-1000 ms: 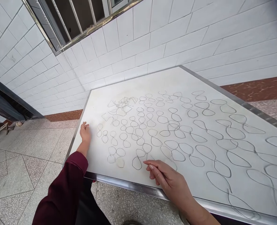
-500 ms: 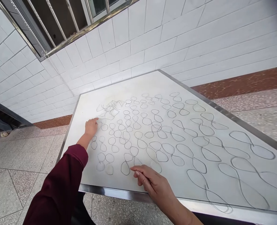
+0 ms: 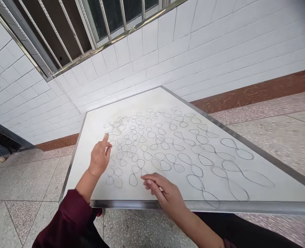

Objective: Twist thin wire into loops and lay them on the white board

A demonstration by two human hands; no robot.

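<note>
Thin dark figure-eight loops [image 3: 133, 179], apparently of wire, lie spread over a white tabletop [image 3: 95, 120]. My left hand [image 3: 98, 158] is over the table's left part, its index finger stretched out and its thumb apart. That fingertip is beside a tangled heap of the same thin strands [image 3: 118, 122]; nothing shows in the hand. Near the front edge, my right hand [image 3: 165, 193] has thumb and index finger pressed together in a pinch. Its fingertips meet the lower end of one small loop [image 3: 140, 163]. Whether they grip it is hidden.
A metal rim [image 3: 126, 204] runs round the table. Larger loops [image 3: 236, 148] lie toward the right, one reaching over the front rim. Behind stands a white tiled wall [image 3: 147, 62] with a barred window [image 3: 64, 31]. The floor [image 3: 33, 182] is speckled stone.
My view has shifted, so the table's right side sits further left. My left hand has turned, its index finger now pointing up and away. My right hand stays pinched near the front edge.
</note>
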